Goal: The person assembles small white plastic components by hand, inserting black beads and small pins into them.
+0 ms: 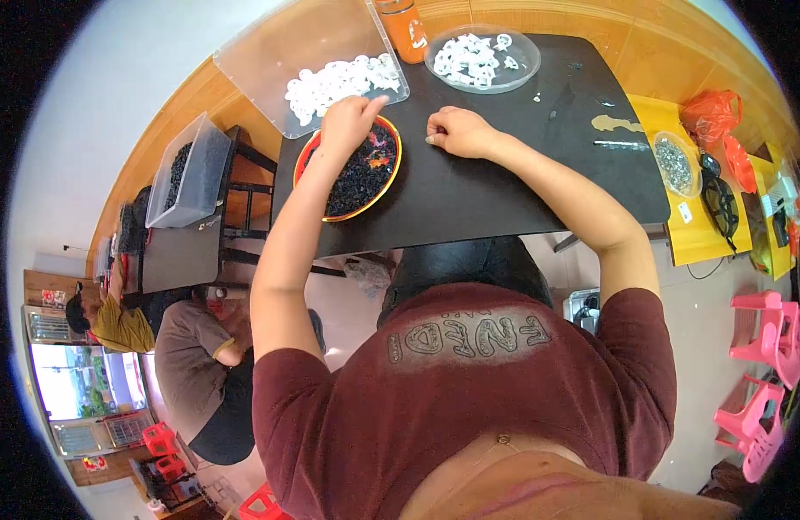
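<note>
My left hand (348, 121) reaches into a round orange-rimmed dish (330, 217) filled with small black pieces, its fingers bent down among them at the dish's far edge. Whether it holds a piece I cannot tell. My right hand (456, 132) rests on the black table (504, 191) just right of the dish, fingers curled shut as if pinching something small that I cannot make out. Beyond the hands lie a clear rectangular tray (270, 52) with white ring-shaped parts and a clear round bowl (528, 54) with more white parts.
An orange bottle (404, 30) stands between tray and bowl. A yellow table (703, 234) at right carries a bowl of small metal parts (674, 163), black goggles and orange bags. Pink stools (764, 347) stand at right. Other people sit at left beside a bin (187, 173).
</note>
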### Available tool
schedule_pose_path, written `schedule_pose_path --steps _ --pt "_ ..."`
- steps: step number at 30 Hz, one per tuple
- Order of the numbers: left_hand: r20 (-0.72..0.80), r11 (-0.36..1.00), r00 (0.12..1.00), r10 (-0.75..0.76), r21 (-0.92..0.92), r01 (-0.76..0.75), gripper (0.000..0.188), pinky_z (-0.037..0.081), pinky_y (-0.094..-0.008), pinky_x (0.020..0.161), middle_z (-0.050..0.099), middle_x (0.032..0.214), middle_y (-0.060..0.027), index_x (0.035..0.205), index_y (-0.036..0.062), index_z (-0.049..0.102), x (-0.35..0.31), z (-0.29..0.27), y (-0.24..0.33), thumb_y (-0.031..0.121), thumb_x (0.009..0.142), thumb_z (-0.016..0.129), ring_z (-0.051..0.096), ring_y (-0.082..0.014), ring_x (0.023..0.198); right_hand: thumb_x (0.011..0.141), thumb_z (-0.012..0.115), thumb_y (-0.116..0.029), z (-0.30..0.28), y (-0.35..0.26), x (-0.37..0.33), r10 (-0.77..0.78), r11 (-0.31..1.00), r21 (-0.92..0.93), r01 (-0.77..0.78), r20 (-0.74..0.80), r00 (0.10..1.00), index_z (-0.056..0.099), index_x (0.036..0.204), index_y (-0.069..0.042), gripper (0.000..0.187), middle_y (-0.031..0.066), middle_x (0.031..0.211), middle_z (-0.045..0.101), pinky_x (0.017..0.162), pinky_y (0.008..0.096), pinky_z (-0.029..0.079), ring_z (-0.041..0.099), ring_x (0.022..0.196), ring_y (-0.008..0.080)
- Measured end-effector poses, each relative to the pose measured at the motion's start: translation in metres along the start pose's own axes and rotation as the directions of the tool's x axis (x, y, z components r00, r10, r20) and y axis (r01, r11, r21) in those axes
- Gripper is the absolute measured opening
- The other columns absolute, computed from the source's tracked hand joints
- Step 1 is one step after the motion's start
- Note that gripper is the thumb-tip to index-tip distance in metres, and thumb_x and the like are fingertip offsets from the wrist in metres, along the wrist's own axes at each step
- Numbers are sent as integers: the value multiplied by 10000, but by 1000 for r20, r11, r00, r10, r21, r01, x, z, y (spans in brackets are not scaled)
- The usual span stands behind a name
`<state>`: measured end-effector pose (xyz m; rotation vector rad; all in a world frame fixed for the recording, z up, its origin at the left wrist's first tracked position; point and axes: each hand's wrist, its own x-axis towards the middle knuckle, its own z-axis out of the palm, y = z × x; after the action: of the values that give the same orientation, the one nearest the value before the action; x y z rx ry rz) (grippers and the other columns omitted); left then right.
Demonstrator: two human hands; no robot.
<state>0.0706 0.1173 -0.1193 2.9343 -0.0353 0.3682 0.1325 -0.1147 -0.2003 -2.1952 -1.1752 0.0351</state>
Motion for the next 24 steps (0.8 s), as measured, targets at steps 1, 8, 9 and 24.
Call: schedule_pose_path --steps 1,8,9,24 --pt "-4 1000 1000 -6 1 6 420 493 -462 751 666 891 -173 791 30 708 11 6 -7 407 924 577 641 -350 849 848 673 -239 1 -3 0 -7 1000 0 7 3 1000 657 912 -82 171 134 966 639 860 440 487 609 984 330" --pt "-209 984 969 133 -90 -154 238 508 -423 863 682 950 -174 930 55 742 61 53 -29 262 816 714 636 -335 981 846 666 -199 1 -11 -11 -78 997 -9 78 -100 992 643 902 -70 143 135 959 615 852 446 490 600 973 342" --pt "-207 983 969 137 -92 -158 238 508 -423 863 682 950 -174 930 55 742 64 56 -27 262 816 714 636 -335 981 847 663 -191 1 -11 -13 -78 997 -8 77 -100 992 641 900 -68 136 135 957 614 850 448 489 599 970 343" --pt "290 151 938 -190 -935 320 200 458 -229 580 656 832 -13 988 18 694 23 34 -15 207 929 664 573 -91 691 909 671 -272 -10 -12 -9 156 891 441 -111 -68 985 662 1015 -65 232 105 867 672 693 357 523 644 797 208"
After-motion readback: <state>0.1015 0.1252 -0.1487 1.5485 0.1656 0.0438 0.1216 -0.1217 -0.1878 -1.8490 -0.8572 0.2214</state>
